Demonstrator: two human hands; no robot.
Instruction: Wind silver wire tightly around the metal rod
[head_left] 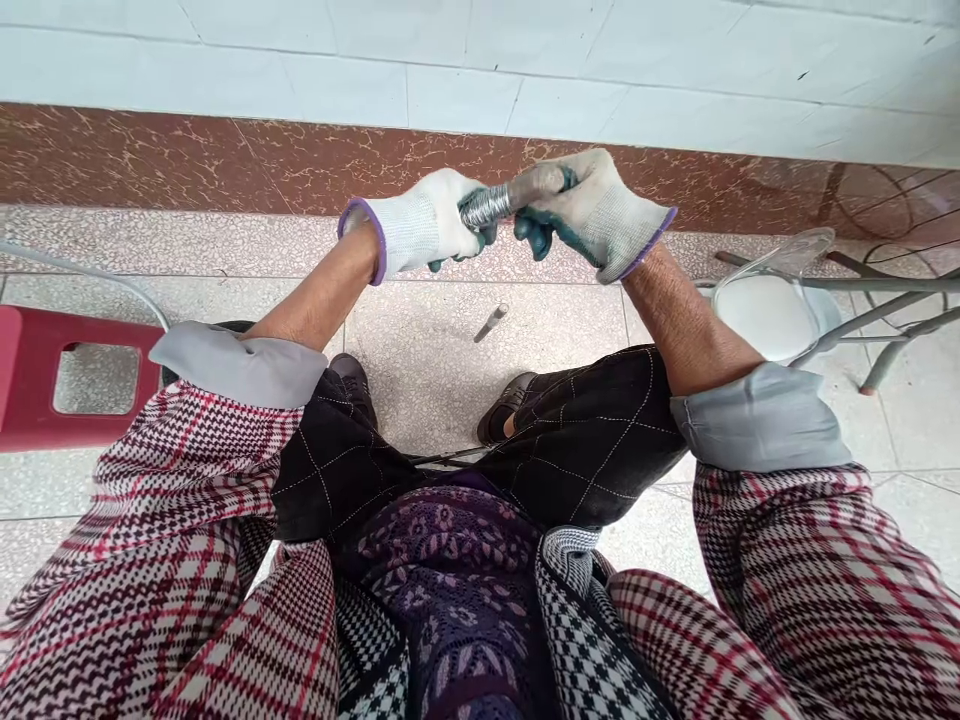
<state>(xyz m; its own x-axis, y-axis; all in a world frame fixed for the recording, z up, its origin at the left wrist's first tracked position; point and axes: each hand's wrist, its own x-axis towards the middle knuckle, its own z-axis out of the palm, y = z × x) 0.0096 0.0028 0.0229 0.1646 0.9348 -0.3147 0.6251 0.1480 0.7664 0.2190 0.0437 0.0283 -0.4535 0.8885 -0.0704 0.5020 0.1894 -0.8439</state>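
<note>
Both my hands wear white knit gloves with dark green palms and purple cuffs. My left hand [427,222] is closed round a coil of thin shiny wire [486,205] wound on a grey metal rod [534,185]. My right hand [589,210] grips the other end of that rod. The hands meet in front of me, above the floor and close to the wall. A second short metal rod [491,322] lies on the floor tiles between my feet.
A red plastic stool [30,385] stands at the left. At the right a transparent-backed chair [780,300] with grey metal legs stands by the wall. My shoes [506,405] rest on the speckled tile floor. A brown marble skirting [225,160] runs under white wall tiles.
</note>
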